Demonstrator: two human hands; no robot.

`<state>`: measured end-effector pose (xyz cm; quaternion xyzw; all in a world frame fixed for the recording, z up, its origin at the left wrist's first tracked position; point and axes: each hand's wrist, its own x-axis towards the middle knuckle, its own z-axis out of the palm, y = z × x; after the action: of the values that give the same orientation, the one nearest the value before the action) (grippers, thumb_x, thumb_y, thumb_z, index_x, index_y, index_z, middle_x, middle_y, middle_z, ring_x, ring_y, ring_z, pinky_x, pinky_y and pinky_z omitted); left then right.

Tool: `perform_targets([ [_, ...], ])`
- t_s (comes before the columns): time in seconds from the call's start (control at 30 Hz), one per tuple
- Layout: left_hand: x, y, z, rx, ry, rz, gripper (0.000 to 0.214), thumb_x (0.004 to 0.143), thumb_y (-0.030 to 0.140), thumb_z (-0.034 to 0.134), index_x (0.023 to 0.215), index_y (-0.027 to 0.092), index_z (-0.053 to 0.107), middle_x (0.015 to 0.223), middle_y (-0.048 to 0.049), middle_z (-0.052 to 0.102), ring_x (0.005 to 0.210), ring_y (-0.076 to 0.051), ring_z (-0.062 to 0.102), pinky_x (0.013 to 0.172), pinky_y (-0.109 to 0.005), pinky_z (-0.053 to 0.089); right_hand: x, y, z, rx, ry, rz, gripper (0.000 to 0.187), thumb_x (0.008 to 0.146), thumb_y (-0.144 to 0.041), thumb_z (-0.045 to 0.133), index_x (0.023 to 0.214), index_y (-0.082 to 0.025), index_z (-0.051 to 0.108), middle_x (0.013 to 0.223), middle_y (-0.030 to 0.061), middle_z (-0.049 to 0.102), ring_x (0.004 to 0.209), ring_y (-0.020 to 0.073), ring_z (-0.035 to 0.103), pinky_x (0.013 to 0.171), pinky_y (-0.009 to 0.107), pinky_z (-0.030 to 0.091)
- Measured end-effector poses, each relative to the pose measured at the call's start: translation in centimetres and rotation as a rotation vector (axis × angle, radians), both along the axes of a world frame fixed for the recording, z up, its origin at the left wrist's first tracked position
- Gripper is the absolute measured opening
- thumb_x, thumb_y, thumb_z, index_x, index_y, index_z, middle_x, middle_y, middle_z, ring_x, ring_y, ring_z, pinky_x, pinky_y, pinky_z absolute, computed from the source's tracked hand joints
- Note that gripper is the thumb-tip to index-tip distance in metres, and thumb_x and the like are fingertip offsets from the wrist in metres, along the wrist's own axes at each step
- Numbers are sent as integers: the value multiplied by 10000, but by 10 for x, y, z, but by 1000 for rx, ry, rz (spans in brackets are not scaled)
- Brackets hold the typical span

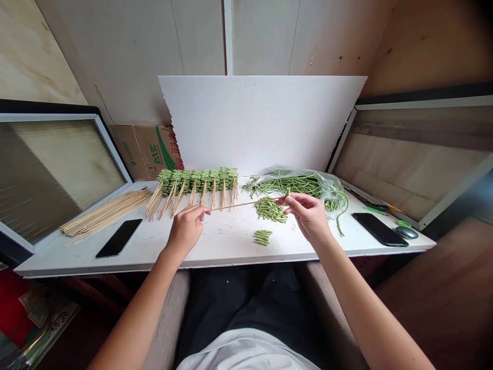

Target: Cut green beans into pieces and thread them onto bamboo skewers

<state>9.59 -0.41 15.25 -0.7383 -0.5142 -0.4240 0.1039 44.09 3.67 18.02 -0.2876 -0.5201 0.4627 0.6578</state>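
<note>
My left hand (188, 224) pinches one end of a thin wooden skewer (242, 204), which runs sideways above the table. At its other end, my right hand (308, 211) holds a short piece of green bean (288, 191) between thumb and fingers, at the skewer's tip. Whether the tip has pierced the bean I cannot tell. Below and between the hands lie a heap of cut bean pieces (270, 210) and a small row of bean pieces (263, 237). Stacked skewers of beans (198, 180) stand behind my left hand, their bare ends pointing toward me.
Loose skewers (108, 211) and a phone (119, 238) lie at the left. Long beans in a plastic bag (300, 184) sit at the back right. A dark phone (379, 229) and a mouse (406, 232) lie at the right. A white board (262, 123) stands behind.
</note>
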Motion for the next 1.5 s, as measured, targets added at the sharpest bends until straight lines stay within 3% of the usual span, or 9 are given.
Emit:
perform_targets([
  [0.13, 0, -1, 5, -7, -51, -42, 331, 925, 61, 495, 1091, 208, 741, 827, -11, 758, 773, -171, 721, 749, -257, 556, 4, 3, 2, -14, 5, -58, 277, 705, -401, 970, 864, -225, 828, 808, 51, 796, 802, 221, 767, 540, 285, 549],
  [0.23, 3, -3, 6, 98, -88, -48, 183, 977, 148, 565, 1008, 198, 738, 871, -30, 796, 805, -177, 753, 772, -263, 585, 4, 5, 1, -41, 67, -75, 269, 718, -408, 960, 872, -234, 823, 824, 35, 777, 785, 185, 734, 520, 257, 520],
  [0.4, 3, -2, -3, 141, -38, -58, 392, 835, -30, 436, 960, 193, 734, 869, -26, 789, 794, -167, 752, 764, -260, 588, 1, 4, 0, -37, 68, -63, 264, 713, -400, 959, 883, -257, 816, 815, 17, 752, 754, 168, 691, 530, 264, 520],
  [0.5, 2, 0, -8, 128, -19, -57, 432, 780, -48, 417, 958, 193, 728, 822, -20, 758, 803, -173, 743, 750, -258, 571, 1, 3, 0, -21, 58, -71, 256, 700, -395, 963, 857, -258, 815, 797, 16, 754, 731, 165, 681, 535, 271, 521],
  [0.67, 3, 0, -7, 110, -19, -82, 399, 784, -41, 414, 926, 189, 707, 791, -20, 721, 780, -167, 714, 714, -249, 533, -1, 2, -3, 19, 37, -65, 241, 704, -382, 961, 856, -254, 826, 799, 23, 765, 722, 162, 680, 546, 277, 522],
  [0.97, 9, 1, -9, -59, -29, -136, 339, 858, -6, 436, 906, 198, 702, 755, -14, 696, 680, -149, 656, 653, -240, 504, -13, -2, -9, 44, -49, -51, 251, 734, -434, 943, 795, -243, 791, 869, 37, 775, 612, 141, 624, 569, 319, 527],
  [1.17, 12, 0, -4, 30, -132, -160, 149, 996, 167, 583, 1008, 201, 727, 902, -44, 767, 767, -162, 709, 729, -263, 560, -16, -4, -6, 15, 22, -23, 260, 737, -445, 937, 782, -248, 773, 824, 14, 711, 572, 111, 530, 553, 309, 475],
  [1.5, 19, 1, -16, 17, -156, -211, 408, 811, -47, 414, 941, 188, 722, 788, -9, 720, 685, -134, 688, 665, -233, 556, -26, -4, -19, 29, 5, -16, 252, 725, -446, 943, 796, -269, 778, 1018, 10, 742, 601, 102, 524, 597, 309, 491],
])
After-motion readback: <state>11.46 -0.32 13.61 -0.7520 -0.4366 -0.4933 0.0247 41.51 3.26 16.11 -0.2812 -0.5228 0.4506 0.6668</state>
